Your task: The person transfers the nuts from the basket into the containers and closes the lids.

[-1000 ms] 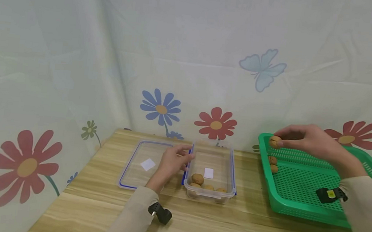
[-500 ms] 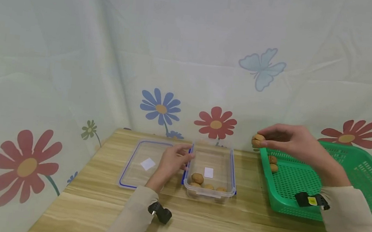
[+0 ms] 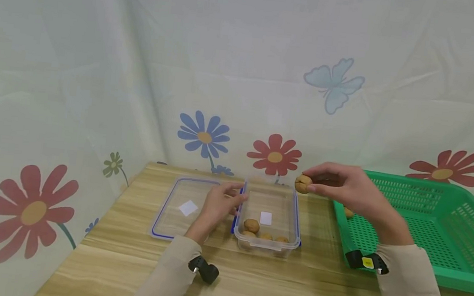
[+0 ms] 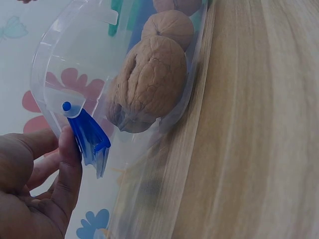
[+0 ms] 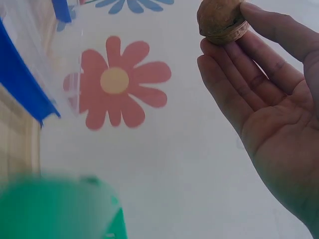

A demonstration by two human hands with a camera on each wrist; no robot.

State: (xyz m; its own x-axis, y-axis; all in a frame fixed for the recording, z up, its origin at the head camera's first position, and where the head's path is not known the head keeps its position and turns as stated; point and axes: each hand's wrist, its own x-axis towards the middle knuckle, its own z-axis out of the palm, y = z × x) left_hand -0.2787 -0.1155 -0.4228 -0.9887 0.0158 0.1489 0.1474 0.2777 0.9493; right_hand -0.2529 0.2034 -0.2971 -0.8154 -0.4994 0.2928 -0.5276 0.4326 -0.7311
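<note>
My right hand (image 3: pixel 351 191) pinches a walnut (image 3: pixel 302 184) between thumb and fingertips, above the right rim of a clear food container (image 3: pixel 297 212). In the right wrist view the walnut (image 5: pixel 222 20) shows a dark split along its shell. My left hand (image 3: pixel 219 206) holds the container's left side, with bent fingers at the rim. The left wrist view shows the thumb and fingers close against a hanging blue latch (image 4: pixel 89 134). Several walnuts (image 4: pixel 154 74) lie along the container's near end, one of them (image 3: pixel 251 225) on top of others.
A clear lid (image 3: pixel 165 213) with a blue seal lies left of the container, partly behind the left hand. The green basket (image 3: pixel 461 280) stands to the right, with a walnut (image 3: pixel 348 212) inside its left wall. A flowered curtain (image 3: pixel 245 71) hangs behind the wooden table (image 3: pixel 248 289).
My right hand has carried the walnut leftward from over the green basket to the container's right rim. The left hand has stayed at the container's left side.
</note>
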